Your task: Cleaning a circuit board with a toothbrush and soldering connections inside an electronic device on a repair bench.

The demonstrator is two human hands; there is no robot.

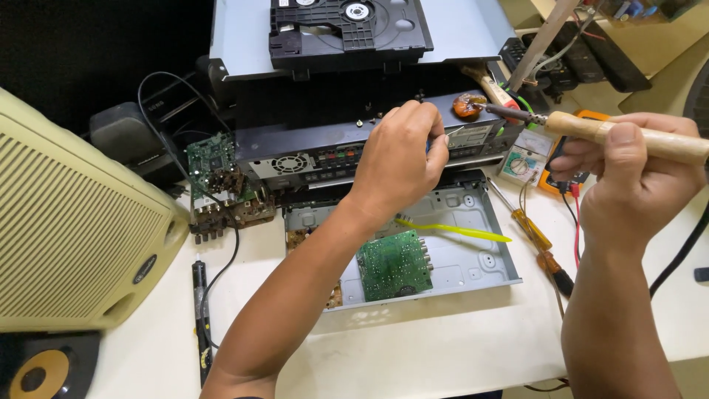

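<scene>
My right hand grips a soldering iron with a wooden handle; its metal tip touches a small round tin of brown flux on top of a dark player unit. My left hand hovers over the back edge of that unit, fingers pinched on a thin piece of wire that is hard to make out. Below my left wrist lies an open grey metal chassis with a green circuit board and a yellow plastic strip inside.
A beige speaker fills the left. Another green board with connectors stands by the unit. A disc drive mechanism sits on the top casing. Amber-handled screwdrivers and an orange multimeter lie at right. A black pen-like tool lies on the white table.
</scene>
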